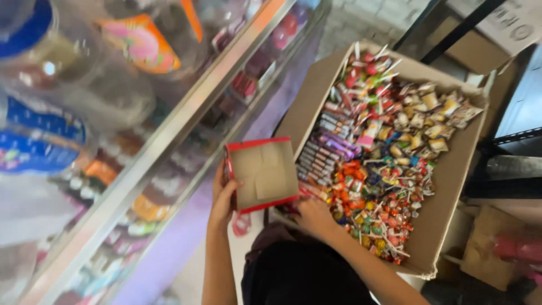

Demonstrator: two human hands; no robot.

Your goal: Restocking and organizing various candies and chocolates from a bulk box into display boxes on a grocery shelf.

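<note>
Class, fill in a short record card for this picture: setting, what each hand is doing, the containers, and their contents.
Setting: beside a glass display case stocked with blurred packaged goods
Left hand: grips the edge of a small red-rimmed box, tilted so its inside shows
Small box contents: empty, bare cardboard inside
Right hand: reaches into the near end of a large cardboard box
Large box contents: lollipops, wrapped candies, stacked candy sticks
Unclear: whether the right hand has hold of anything

Small box (265, 174) red-edged, plain brown inside; big carton (451, 186) brown; sweets (375, 152) red, orange, purple, yellow.
</note>
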